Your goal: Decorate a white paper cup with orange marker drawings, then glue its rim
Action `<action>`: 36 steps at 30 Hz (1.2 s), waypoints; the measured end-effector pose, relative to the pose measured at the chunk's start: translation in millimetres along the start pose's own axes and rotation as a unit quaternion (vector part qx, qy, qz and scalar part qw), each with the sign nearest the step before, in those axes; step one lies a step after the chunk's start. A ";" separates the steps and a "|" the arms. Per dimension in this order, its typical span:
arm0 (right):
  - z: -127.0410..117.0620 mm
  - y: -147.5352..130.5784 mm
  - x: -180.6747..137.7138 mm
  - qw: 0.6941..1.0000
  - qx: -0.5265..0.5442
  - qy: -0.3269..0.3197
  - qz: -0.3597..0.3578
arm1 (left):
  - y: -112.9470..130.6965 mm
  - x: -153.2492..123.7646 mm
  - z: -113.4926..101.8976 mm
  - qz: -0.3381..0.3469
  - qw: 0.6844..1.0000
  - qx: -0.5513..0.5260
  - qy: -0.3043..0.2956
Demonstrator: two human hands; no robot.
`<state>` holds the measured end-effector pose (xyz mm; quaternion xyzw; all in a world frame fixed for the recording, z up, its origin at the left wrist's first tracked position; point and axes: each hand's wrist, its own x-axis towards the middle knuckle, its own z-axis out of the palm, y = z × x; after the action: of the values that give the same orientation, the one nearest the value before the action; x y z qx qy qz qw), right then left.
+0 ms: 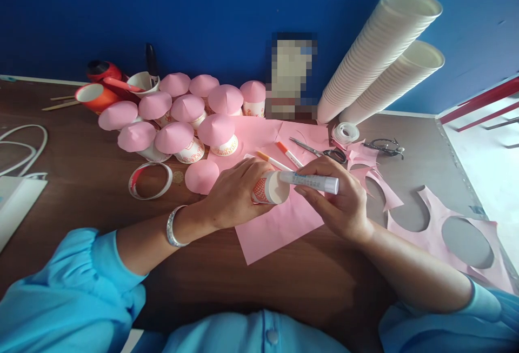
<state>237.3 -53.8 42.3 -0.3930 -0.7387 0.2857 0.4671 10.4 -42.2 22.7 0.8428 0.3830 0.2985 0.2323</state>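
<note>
My left hand (233, 193) is wrapped round a small paper cup (270, 188) with a red pattern, held on its side with its white base facing right. My right hand (338, 199) grips a white glue stick tube (314, 181), whose tip touches the rim of the cup's base. Both hands hover above a pink paper sheet (279, 226) on the brown table. A loose pink paper cone (201, 176) lies just left of my left hand.
Several cups topped with pink cones (178, 120) stand at the back. Two leaning stacks of white cups (381, 55), scissors (320, 151), two orange pens (288, 154), a tape roll (345, 133), a cut cup ring (151, 180) and pink offcuts with round holes (450, 234) lie around.
</note>
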 end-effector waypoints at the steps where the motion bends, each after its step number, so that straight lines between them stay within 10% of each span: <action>1: 0.2 -0.2 -0.2 1.000 -0.002 0.002 0.002 | -0.4 -0.2 0.1 0.005 1.000 0.002 0.001; 36: 2.6 1.0 1.1 0.987 0.016 0.012 0.158 | -4.5 -1.8 2.1 0.108 0.985 0.093 0.094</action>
<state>234.9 -52.4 40.9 -0.5010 -0.6566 0.3632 0.4312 8.6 -41.3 17.8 0.8654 0.3361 0.3625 0.0823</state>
